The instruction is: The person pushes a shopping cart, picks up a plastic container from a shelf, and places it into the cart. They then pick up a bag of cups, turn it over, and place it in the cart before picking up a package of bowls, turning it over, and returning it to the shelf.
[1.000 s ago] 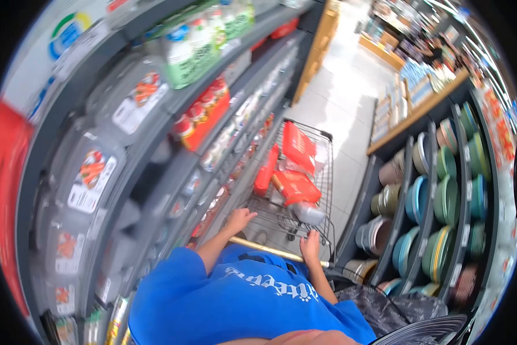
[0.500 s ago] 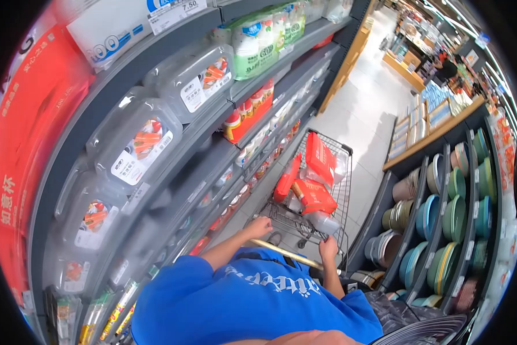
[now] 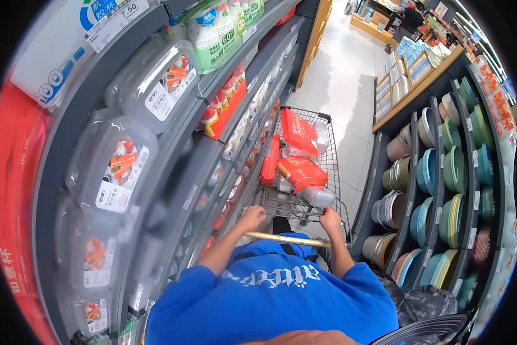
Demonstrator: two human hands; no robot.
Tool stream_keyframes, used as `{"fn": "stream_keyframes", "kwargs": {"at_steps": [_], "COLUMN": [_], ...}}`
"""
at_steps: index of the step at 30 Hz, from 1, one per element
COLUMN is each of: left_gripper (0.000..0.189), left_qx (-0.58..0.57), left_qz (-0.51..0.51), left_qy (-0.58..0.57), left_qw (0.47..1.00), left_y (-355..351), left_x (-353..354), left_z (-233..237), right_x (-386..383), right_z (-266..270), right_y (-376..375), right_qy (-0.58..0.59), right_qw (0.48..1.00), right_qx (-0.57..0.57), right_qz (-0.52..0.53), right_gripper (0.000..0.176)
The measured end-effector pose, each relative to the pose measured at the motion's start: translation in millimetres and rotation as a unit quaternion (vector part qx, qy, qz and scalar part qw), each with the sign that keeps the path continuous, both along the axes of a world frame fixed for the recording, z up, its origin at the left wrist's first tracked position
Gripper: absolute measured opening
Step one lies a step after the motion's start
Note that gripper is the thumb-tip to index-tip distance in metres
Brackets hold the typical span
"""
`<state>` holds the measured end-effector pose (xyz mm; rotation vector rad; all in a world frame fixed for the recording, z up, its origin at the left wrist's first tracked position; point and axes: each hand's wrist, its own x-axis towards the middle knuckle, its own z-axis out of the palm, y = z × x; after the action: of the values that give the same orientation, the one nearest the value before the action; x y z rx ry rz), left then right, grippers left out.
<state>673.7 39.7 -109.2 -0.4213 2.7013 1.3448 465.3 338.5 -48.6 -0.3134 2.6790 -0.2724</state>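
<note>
My left hand [image 3: 252, 218] is curled closed at the near left corner of a wire shopping cart [image 3: 337, 178]. On the opposite side, my right hand [image 3: 330, 220] closes over the cart's near right rim. Both hands are ahead of the pale yellow handle bar [image 3: 287, 238], which crosses in front of my blue shirt. Inside the basket lie a red package [image 3: 298, 132] toward the front, another red package [image 3: 301, 172] nearer me and a narrow red package [image 3: 270, 161] on the left. A clear plastic pack [image 3: 317, 196] sits at the near end.
Shelves on the left carry clear plastic food boxes [image 3: 120, 167] and green-wrapped cups [image 3: 218, 34]. Stacked bowls and basins [image 3: 425, 169] fill the right-hand rack. Tiled aisle floor [image 3: 341, 86] runs ahead between them, past a wooden-edged display [image 3: 419, 86]. A person in dark clothing [image 3: 410, 23] is far off.
The view has turned, and the cart now appears straighter ahead and slightly farther left. The left shelf items have shifted left and down in view. Both hands stay at the cart's sides.
</note>
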Motion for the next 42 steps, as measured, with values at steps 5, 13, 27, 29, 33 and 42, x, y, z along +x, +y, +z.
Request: {"fn": "stream_keyframes", "kwargs": {"at_steps": [5, 13, 27, 29, 33, 42], "left_gripper": [0.022, 0.026, 0.024, 0.025, 0.022, 0.03], "left_qx": [-0.008, -0.063, -0.053, -0.053, -0.067, 0.009], "left_qz": [0.057, 0.067, 0.107, 0.112, 0.12, 0.07], "left_qy": [-0.027, -0.071, -0.069, -0.076, -0.066, -0.026], "left_qw": [0.998, 0.993, 0.99, 0.989, 0.988, 0.997], "left_y": [-23.6, -31.6, -31.7, -31.3, -25.8, -33.2], "left_x": [-9.5, -39.0, -88.3, -93.0, -99.9, -88.3], "left_z": [-1.6, 2.7, 15.3, 12.3, 8.6, 28.3], "right_x": [-59.9, -161.5, -205.6, -218.1, -220.8, -220.5], "right_z": [-33.2, -88.2, -199.6, -200.7, -186.5, -4.6], "right_y": [7.2, -5.4, -51.5, -53.5, -63.0, -36.5], "right_qy": [-0.363, -0.397, -0.429, -0.435, -0.362, -0.24], "right_qw": [0.903, 0.721, 0.609, 0.62, 0.695, 0.863], "right_qx": [-0.211, -0.432, -0.367, -0.34, -0.313, -0.353], "right_qz": [-0.087, -0.369, -0.558, -0.557, -0.536, -0.269], "right_gripper": [0.036, 0.054, 0.061, 0.06, 0.054, 0.057]}}
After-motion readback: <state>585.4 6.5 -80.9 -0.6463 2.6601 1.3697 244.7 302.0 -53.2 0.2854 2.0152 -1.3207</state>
